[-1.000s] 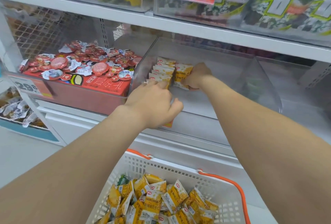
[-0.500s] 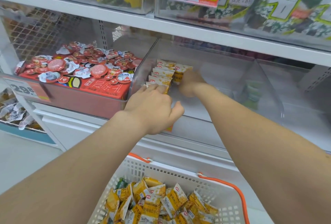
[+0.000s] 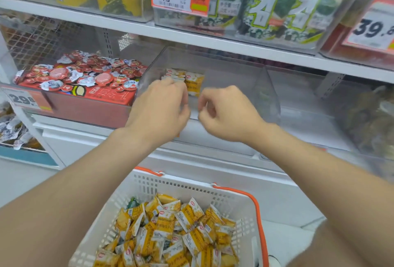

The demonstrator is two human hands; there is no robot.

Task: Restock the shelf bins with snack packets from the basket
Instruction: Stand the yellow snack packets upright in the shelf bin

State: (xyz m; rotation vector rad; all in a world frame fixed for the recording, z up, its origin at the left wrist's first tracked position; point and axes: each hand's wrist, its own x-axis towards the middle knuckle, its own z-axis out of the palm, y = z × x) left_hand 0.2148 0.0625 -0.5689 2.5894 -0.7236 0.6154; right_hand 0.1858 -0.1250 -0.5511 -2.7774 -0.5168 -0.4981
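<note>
While a short row [image 3: 193, 82] of yellow packets stands at the back-left of the clear bin [image 3: 266, 87], both hands are held at the bin's open front. The left hand [image 3: 158, 109] is set just before the row, its fingers bent forward towards it. The tips are hidden by the back of the hand and by blur, so it cannot be told whether a packet is pinched or merely touched. The right hand [image 3: 226, 113] is held just beside it, apart from the row, its fingers loosely curled with nothing seen between them.

The placing step is judged to be at its end, with the row being squared up; most of the bin floor is bare. The bulk of the packets [image 3: 170, 230] is heaped in the basket [image 3: 191, 183] below, so the task is judged barely begun. For the next move, a reach down to the basket is called for. A handful is to be gathered and stood upright against the row's right side without the row being toppled.
</note>
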